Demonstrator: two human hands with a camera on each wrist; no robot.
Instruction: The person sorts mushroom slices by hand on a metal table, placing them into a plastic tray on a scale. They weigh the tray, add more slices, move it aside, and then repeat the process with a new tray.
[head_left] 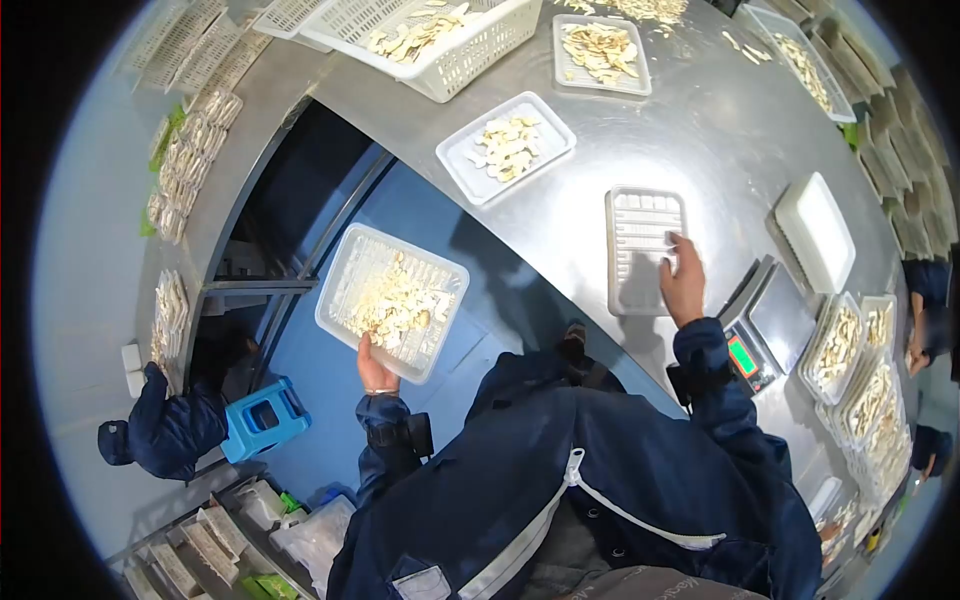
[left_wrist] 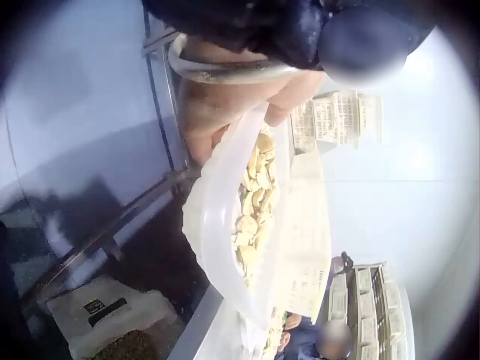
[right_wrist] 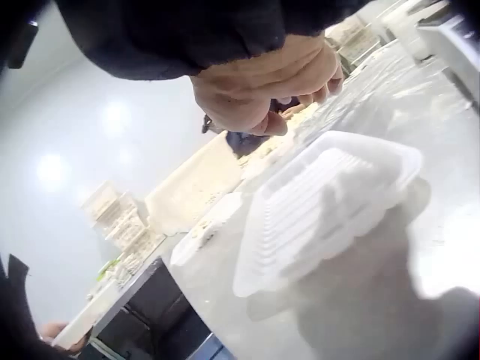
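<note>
My left hand point(head_left: 376, 370) grips the near edge of a translucent white plastic tray point(head_left: 345, 268), held out over the blue floor beside the table. Pale, cream-coloured food slices point(head_left: 400, 305) lie heaped in it. In the left wrist view the fingers wrap the end of the tray point(left_wrist: 225, 202), with the slices seen edge-on. My right hand point(head_left: 685, 285) hovers with loosely bent fingers at the right side of a second white tray point(head_left: 645, 250) on the metal table. From the right wrist, this tray's ribbed bottom point(right_wrist: 300, 214) shows, and the hand is above and apart from it.
Right of that tray stands a digital scale point(head_left: 770, 325) with a lit green display, beside stacked white trays point(head_left: 815, 230). Other trays of slices point(head_left: 510, 150) and a perforated basket point(head_left: 470, 60) sit farther back. Filled trays point(head_left: 860, 400) pile up at right. Another person point(head_left: 170, 430) is at left.
</note>
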